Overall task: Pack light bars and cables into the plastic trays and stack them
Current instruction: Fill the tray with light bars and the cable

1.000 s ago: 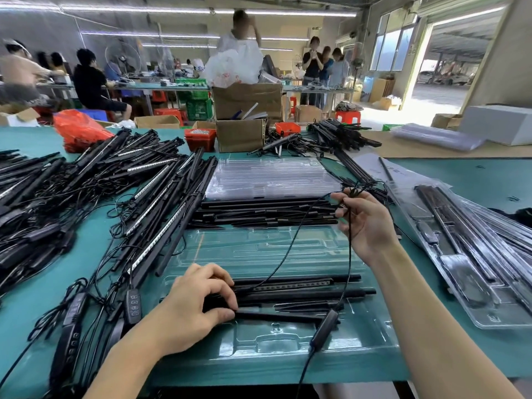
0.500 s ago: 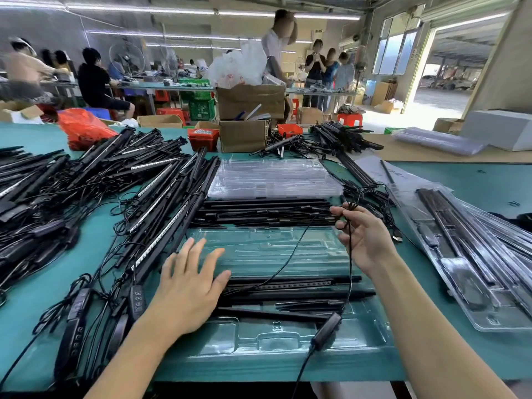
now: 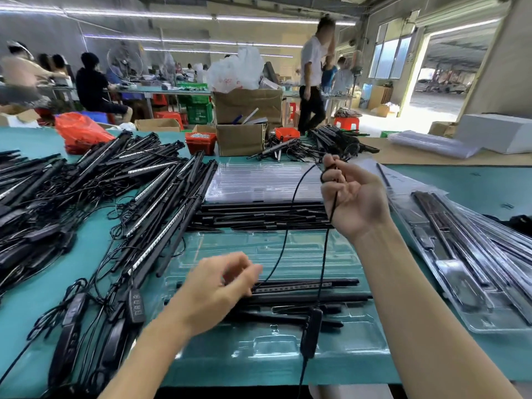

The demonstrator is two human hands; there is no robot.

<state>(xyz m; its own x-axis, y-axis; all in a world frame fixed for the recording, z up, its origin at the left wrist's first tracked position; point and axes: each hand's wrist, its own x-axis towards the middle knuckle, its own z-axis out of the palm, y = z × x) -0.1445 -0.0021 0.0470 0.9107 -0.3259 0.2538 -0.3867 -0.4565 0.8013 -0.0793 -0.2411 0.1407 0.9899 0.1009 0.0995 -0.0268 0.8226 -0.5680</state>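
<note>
Raised above the far edge of the clear moulded plastic tray (image 3: pixel 267 345), the right hand (image 3: pixel 355 203), palm turned up, fingers curled round a gathered loop of thin black cable (image 3: pixel 288 226). From that grip, two strands: one sagging down and left toward the left hand (image 3: pixel 218 286), the other dropping straight to the slim black inline controller (image 3: pixel 310 332) hanging over the tray's near pocket. Left hand low over the tray, fingers loosely bent just beside the ends of the long black light bars (image 3: pixel 311 289) lying side by side in the tray's channels; blurred, so pinching the cable or merely near it, cannot tell.

Cable: light, limp, likely springy enough to uncoil once released; best held by the coil itself and pressed into a pocket, not dragged by one strand. Controller: small, rigid, probably the heaviest point, apt to swing. Bars: stiff, light, smooth, best gripped near an end or mid-length. Tray: thin, flexible, probably prone to buckling; better lifted by both long edges.

Left of both hands, a heap of loose black bars with tangled leads (image 3: pixel 86 197) on the teal tabletop (image 3: pixel 86 263); right of the right hand, filled clear trays (image 3: pixel 475 269).
</note>
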